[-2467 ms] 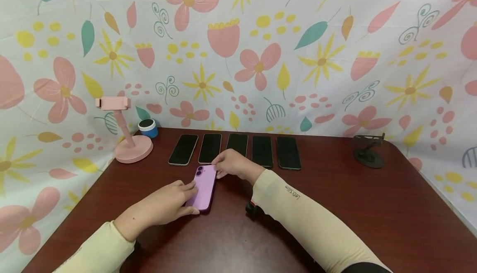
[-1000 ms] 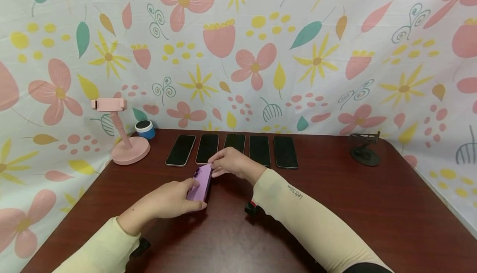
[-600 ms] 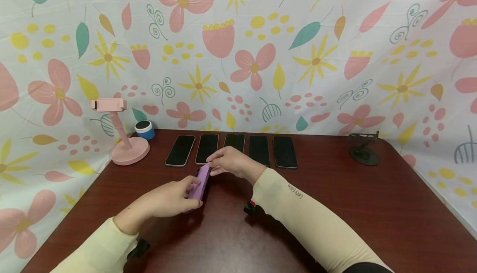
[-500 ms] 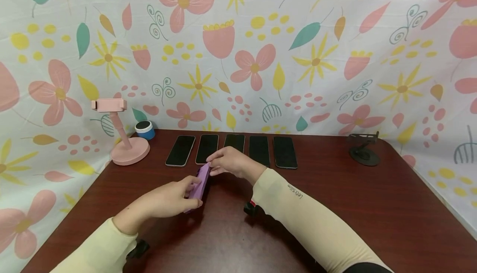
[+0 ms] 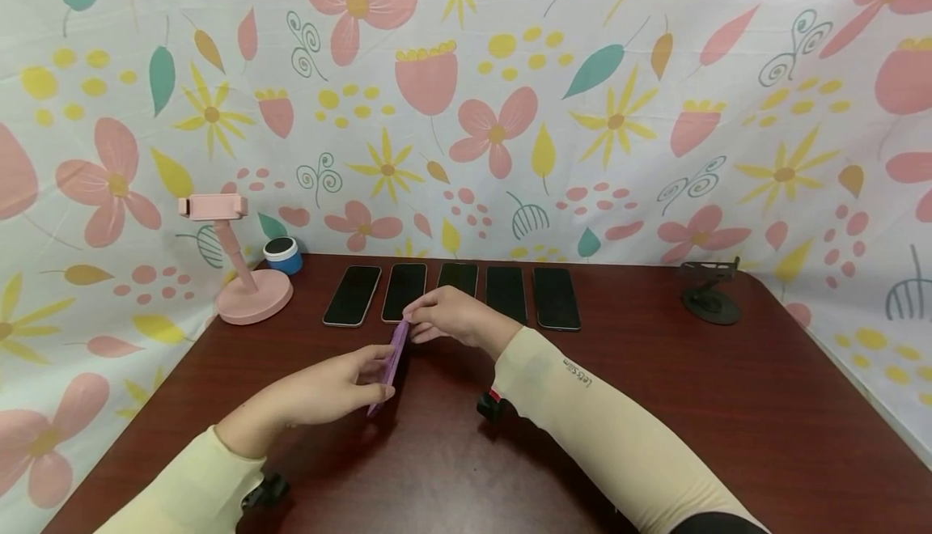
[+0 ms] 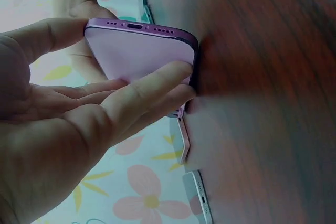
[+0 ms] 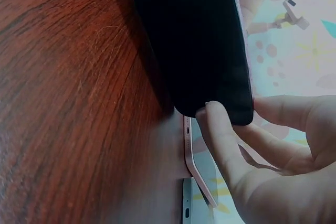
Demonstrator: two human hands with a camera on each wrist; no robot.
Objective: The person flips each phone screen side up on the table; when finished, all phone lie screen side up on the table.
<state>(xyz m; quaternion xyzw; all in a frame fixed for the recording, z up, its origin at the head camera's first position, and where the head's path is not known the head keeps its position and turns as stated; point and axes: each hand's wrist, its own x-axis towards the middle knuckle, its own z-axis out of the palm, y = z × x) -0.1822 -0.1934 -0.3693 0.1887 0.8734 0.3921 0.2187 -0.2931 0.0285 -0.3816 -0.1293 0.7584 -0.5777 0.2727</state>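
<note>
A purple smartphone (image 5: 395, 366) stands tilted up on one long edge above the dark table, held between both hands. My left hand (image 5: 328, 387) grips its lower end: the thumb is at a bottom corner and the fingers lie on the purple back (image 6: 142, 53) in the left wrist view. At the top end my right hand (image 5: 455, 319) pinches the phone, with fingertips on the black screen (image 7: 191, 40) side and the thumb at the upper edge. The screen faces right and is dark.
Several dark-screened phones (image 5: 353, 296) lie in a row along the back of the brown table (image 5: 619, 413). A pink phone stand (image 5: 255, 295) and a blue jar (image 5: 285, 257) stand at back left, a black stand (image 5: 712, 306) at back right. Behind hangs a floral cloth (image 5: 495, 186).
The purple phone lay flat, back up, at first; both hands have turned it up onto its long edge, so the head view now shows it nearly edge-on. The row of phones is unmoved.
</note>
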